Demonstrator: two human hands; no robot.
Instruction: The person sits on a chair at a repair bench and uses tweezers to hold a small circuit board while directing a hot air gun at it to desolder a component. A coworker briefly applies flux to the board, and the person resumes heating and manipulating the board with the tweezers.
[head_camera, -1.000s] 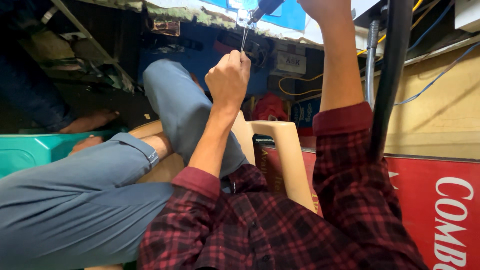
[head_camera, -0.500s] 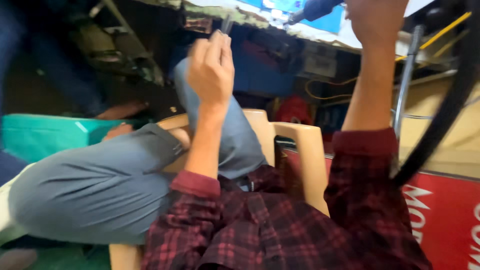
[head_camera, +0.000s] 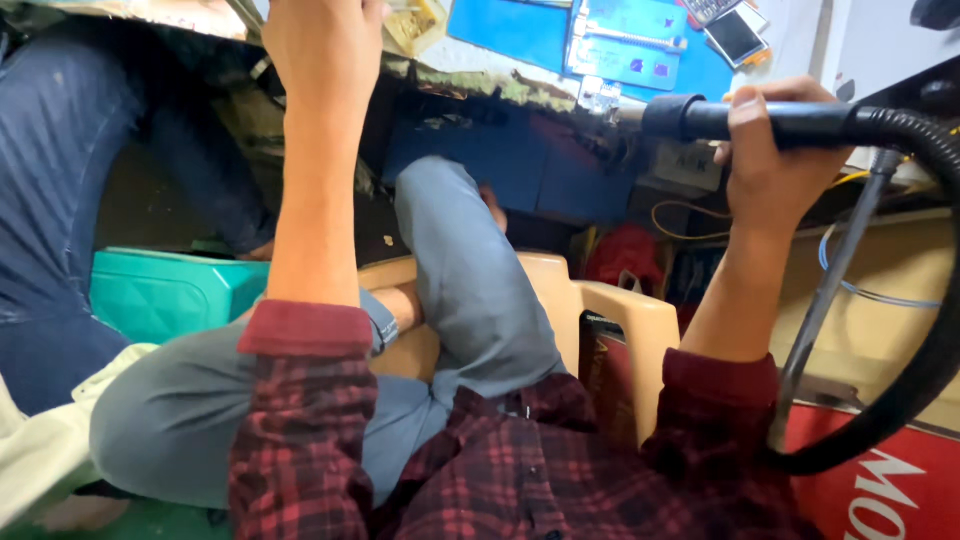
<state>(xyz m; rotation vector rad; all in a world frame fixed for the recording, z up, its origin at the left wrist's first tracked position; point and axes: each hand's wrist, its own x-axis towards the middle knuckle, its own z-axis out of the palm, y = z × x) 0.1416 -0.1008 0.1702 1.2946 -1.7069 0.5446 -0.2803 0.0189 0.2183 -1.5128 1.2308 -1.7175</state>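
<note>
My left hand (head_camera: 322, 45) is raised to the edge of the workbench (head_camera: 480, 82), its fingers closed; a thin grey tip of the tweezers (head_camera: 250, 20) shows beside the fist. Out to the right, my right hand (head_camera: 775, 150) grips the black handle of a hot-air tool (head_camera: 760, 120), whose nozzle end points left toward the bench. Its thick black hose (head_camera: 935, 340) loops down at the far right. I sit on a tan plastic chair (head_camera: 615, 320) with my legs crossed, in grey trousers and a red plaid shirt.
On the bench lie a blue mat (head_camera: 520, 30), a phone (head_camera: 735, 35) and a small yellowish tray (head_camera: 420, 20). A teal box (head_camera: 160, 295) and another person's dark-jeaned leg (head_camera: 60, 200) are at the left. At the right are a metal rod (head_camera: 830, 290) and a red sign (head_camera: 900, 480).
The view has swung, so both hands now sit nearer the bench edge. My right hand and the black tool handle have come fully into view. The tweezers are mostly out of frame.
</note>
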